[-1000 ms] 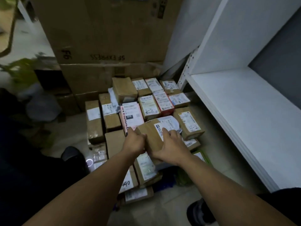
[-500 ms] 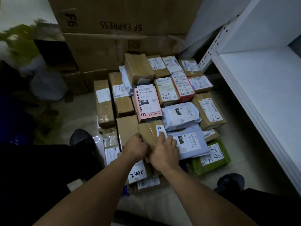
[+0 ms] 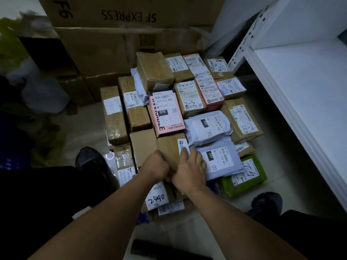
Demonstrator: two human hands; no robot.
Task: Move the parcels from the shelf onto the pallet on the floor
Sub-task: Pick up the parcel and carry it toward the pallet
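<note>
My left hand (image 3: 155, 166) curls round the near edge of the brown taped cardboard parcel (image 3: 169, 147). My right hand (image 3: 189, 166) lies flat on top, seating it in the floor stack (image 3: 189, 96), with the grey plastic mailer (image 3: 219, 158) at three o'clock.

Back: big cartons (image 3: 127, 53) wall off the parcels (image 3: 189, 98).
Right: narrow floor (image 3: 281, 166) strip beside the shelf (image 3: 309, 113).
Top: parcels packed tight, touching.
</note>
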